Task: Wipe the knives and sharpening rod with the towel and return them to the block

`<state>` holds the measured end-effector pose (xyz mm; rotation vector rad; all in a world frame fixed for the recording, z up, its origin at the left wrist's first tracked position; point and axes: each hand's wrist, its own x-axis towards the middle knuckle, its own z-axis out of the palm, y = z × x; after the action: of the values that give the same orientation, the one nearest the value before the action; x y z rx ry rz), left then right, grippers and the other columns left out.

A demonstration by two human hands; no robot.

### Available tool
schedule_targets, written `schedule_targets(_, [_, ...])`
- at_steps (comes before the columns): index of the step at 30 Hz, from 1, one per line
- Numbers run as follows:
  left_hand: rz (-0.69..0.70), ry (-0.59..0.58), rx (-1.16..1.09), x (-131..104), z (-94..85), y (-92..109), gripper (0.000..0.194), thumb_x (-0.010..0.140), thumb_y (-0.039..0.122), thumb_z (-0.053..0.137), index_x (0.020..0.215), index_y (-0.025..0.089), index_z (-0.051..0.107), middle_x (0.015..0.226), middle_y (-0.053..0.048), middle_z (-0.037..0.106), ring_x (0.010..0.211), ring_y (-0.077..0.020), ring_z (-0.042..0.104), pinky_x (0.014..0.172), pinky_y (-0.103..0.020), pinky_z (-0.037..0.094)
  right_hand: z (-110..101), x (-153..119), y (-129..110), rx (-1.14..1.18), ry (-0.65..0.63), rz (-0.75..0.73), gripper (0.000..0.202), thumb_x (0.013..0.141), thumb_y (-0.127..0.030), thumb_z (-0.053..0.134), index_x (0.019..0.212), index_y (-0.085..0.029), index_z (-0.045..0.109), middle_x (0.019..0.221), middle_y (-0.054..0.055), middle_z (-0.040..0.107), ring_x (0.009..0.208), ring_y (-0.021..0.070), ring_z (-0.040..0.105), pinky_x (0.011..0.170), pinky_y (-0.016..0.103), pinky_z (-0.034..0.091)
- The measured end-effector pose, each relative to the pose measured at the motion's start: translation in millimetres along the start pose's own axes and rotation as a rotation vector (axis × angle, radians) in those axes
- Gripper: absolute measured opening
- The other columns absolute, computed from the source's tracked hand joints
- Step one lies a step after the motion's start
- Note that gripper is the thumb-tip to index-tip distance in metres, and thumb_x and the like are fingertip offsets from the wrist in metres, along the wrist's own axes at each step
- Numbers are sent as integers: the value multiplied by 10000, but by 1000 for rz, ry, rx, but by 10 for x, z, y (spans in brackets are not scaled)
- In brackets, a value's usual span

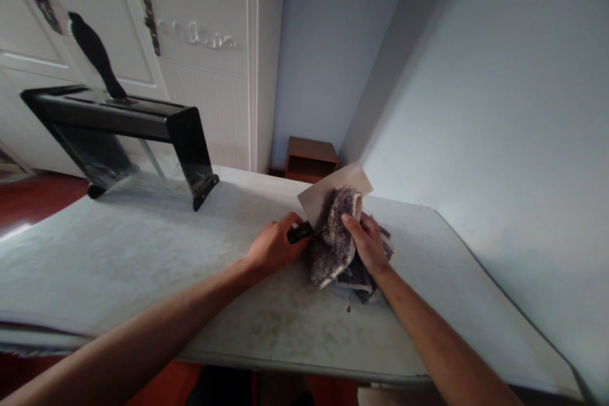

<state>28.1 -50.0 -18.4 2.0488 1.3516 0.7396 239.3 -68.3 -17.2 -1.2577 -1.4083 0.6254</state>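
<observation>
My left hand [276, 246] is closed around the black handle of a cleaver [318, 202]. Its broad, flat blade points up and to the right above the table. A shaggy grey-purple cloth [337, 228] with pale edges is in my right hand [365, 238], pressed against the blade and covering its lower part. More folds of the cloth, some darker, hang below and behind my right hand, near the tabletop. The fingertips of my right hand are partly hidden behind the cloth.
On the white, stained table [233, 203], a black-framed knife block [128, 117] with clear panels stands at the left, a black handle [95, 54] rising from it. A white wardrobe [204, 76] and a small brown cabinet [311, 151] are behind. A wall [499, 108] borders the right.
</observation>
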Motion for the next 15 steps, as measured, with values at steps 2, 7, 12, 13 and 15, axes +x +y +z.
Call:
schedule_targets(2, [0,1,5,0,-4,1,278,807,381,622,1040,230,609,834,-26,732,746,-199,681,632,-257,431,7,-3,-25,16,83,-35,289,819,-486,632,871,-206,592,785,-8,592,728,168,531,673,288,452])
schedule_targets(7, [16,-7,78,9,10,-2,267,819,385,609,1040,235,607,845,-35,737,793,-222,696,639,-265,430,31,-34,-75,-76,172,-149,375,823,-451,667,1106,-229,561,990,28,632,913,208,593,841,366,508])
schedule_targets(12, [99,-46,213,7,35,-10,254,854,394,554,1054,241,593,878,-52,743,834,-259,707,638,-286,427,68,-41,-48,-417,98,-460,423,891,-360,607,1300,-254,579,1305,105,578,1238,275,515,1079,497,396])
schedule_targets(13, [105,-50,240,4,37,-8,258,859,398,547,1059,241,589,888,-56,744,844,-267,709,641,-290,429,79,-39,-37,-457,66,-504,404,910,-332,580,1308,-263,586,1334,101,573,1263,272,505,1094,503,384])
schedule_targets(15, [104,-59,275,-3,36,4,260,868,402,536,1067,242,580,902,-63,746,861,-275,711,648,-296,438,102,-37,-18,-500,4,-552,388,943,-281,527,1327,-281,585,1353,84,587,1280,259,511,1104,508,381])
